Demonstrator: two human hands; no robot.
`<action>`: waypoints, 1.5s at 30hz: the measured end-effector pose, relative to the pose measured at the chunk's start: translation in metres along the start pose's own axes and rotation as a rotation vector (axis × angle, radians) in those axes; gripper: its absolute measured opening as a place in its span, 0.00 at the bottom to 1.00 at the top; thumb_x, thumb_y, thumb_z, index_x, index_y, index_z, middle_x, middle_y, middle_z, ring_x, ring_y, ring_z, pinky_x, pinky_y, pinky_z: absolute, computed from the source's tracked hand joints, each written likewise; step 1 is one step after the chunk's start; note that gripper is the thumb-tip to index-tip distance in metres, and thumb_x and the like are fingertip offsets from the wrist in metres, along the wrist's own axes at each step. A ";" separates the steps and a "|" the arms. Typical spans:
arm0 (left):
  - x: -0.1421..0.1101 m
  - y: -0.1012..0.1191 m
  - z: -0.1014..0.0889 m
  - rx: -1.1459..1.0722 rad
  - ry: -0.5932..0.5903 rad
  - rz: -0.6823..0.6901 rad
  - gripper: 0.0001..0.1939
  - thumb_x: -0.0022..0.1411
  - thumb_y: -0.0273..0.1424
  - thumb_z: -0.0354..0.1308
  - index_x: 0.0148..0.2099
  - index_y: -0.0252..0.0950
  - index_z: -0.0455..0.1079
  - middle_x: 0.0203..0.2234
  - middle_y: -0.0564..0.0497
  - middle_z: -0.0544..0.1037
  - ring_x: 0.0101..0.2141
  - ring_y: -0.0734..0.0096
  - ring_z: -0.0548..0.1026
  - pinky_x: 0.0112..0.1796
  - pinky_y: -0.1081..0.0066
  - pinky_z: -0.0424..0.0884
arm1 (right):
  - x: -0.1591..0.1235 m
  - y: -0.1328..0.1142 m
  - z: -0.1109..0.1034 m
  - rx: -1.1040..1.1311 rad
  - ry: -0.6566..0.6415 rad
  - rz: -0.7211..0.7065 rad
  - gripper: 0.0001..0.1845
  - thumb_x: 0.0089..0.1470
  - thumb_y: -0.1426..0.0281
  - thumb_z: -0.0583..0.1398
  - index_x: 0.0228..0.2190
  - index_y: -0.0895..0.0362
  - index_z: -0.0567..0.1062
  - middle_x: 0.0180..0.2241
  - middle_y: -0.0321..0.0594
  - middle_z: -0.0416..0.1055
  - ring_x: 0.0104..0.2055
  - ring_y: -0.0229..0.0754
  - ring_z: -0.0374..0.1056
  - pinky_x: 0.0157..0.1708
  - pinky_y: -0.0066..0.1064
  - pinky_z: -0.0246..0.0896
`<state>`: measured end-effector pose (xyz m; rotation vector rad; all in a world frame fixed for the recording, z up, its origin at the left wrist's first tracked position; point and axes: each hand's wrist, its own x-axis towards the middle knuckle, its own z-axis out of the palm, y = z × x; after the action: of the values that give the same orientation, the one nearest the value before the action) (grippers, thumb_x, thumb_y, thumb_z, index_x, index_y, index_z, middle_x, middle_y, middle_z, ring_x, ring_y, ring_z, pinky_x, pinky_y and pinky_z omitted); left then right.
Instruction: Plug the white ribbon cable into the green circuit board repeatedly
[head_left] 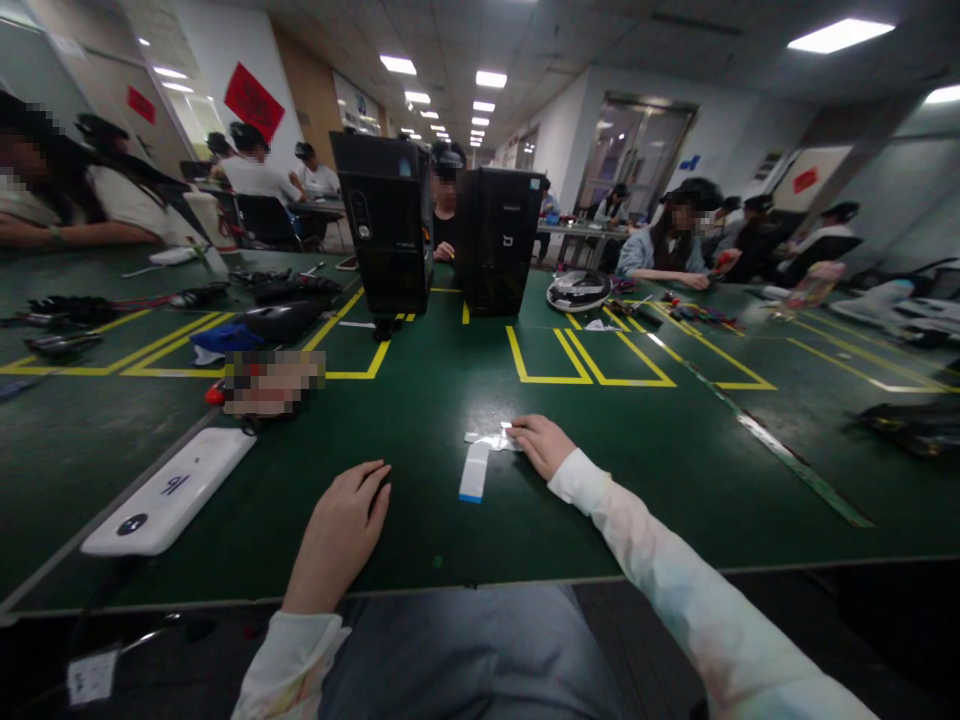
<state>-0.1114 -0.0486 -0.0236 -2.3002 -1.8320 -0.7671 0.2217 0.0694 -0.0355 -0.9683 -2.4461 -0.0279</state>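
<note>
A white flat ribbon cable [473, 470] with a blue strip at its near end lies folded on the green table [427, 540] in front of me. At the cable's far right end, the fingers of my right hand [544, 444] are closed together on it; the fingertips partly hide that end. My left hand [341, 530] rests on the table to the left of the cable, apart from it. Its fingers are loosely stretched out, with nothing in them.
Left of my hands lies a white power bank-like box [171, 490] marked 16. Two black computer towers [386, 225] [501, 240] stand ahead. Yellow tape outlines [555, 380] mark the table. A dark pouch [281, 322] and cables lie left. Several people sit beyond.
</note>
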 end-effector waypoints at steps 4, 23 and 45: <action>0.000 0.001 -0.001 -0.006 0.002 -0.009 0.20 0.67 0.37 0.44 0.52 0.33 0.70 0.48 0.39 0.74 0.49 0.57 0.72 0.50 0.56 0.68 | 0.019 -0.049 0.021 0.077 -0.019 -0.079 0.22 0.65 0.64 0.45 0.48 0.58 0.73 0.46 0.49 0.68 0.48 0.48 0.63 0.47 0.44 0.62; 0.000 -0.001 0.000 0.000 -0.012 -0.018 0.21 0.67 0.38 0.44 0.51 0.32 0.71 0.48 0.39 0.74 0.49 0.56 0.71 0.51 0.56 0.68 | -0.019 -0.036 -0.004 -0.012 -0.020 0.107 0.27 0.62 0.58 0.48 0.56 0.58 0.65 0.56 0.55 0.61 0.57 0.53 0.60 0.53 0.48 0.60; 0.000 -0.003 0.001 0.014 -0.009 -0.013 0.22 0.67 0.38 0.44 0.52 0.31 0.71 0.48 0.39 0.74 0.49 0.55 0.71 0.50 0.56 0.69 | -0.228 0.088 -0.157 -0.647 0.056 1.736 0.38 0.57 0.52 0.41 0.56 0.63 0.66 0.55 0.67 0.60 0.58 0.68 0.54 0.46 0.60 0.53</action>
<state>-0.1137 -0.0477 -0.0255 -2.2898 -1.8518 -0.7440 0.4898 -0.0412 -0.0184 -2.8621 -0.7902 -0.2295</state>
